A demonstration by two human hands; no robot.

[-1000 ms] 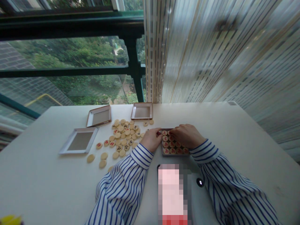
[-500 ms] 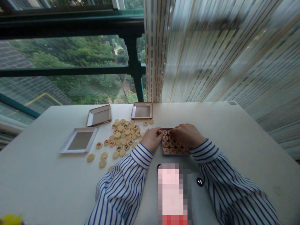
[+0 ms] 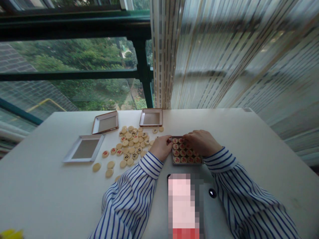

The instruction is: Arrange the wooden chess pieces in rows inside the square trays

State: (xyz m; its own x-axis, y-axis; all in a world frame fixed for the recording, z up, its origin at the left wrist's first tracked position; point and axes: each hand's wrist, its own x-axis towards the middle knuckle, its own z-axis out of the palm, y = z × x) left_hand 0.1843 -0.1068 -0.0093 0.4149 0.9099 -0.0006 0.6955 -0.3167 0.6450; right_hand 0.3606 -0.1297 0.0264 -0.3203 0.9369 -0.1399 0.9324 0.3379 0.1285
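Note:
A small square tray [image 3: 173,163] on the white table [image 3: 249,146] holds rows of round wooden chess discs with red characters [image 3: 183,153]. My left hand [image 3: 161,147] rests with curled fingers against the tray's left edge, its fingertips at a red-marked disc. My right hand [image 3: 202,142] lies over the tray's far right part, fingers bent down onto the discs there. What its fingertips pinch is hidden. Both arms wear blue-striped white sleeves.
A loose pile of wooden discs [image 3: 131,142] lies left of the tray. Three empty shallow trays sit beyond: one at the left [image 3: 84,149], one behind it [image 3: 106,122], one at the back middle [image 3: 151,118]. A window and striped blinds rise behind the table.
My right hand has shifted slightly to the right and farther over the tray, uncovering more discs near its front. The left hand has stayed put.

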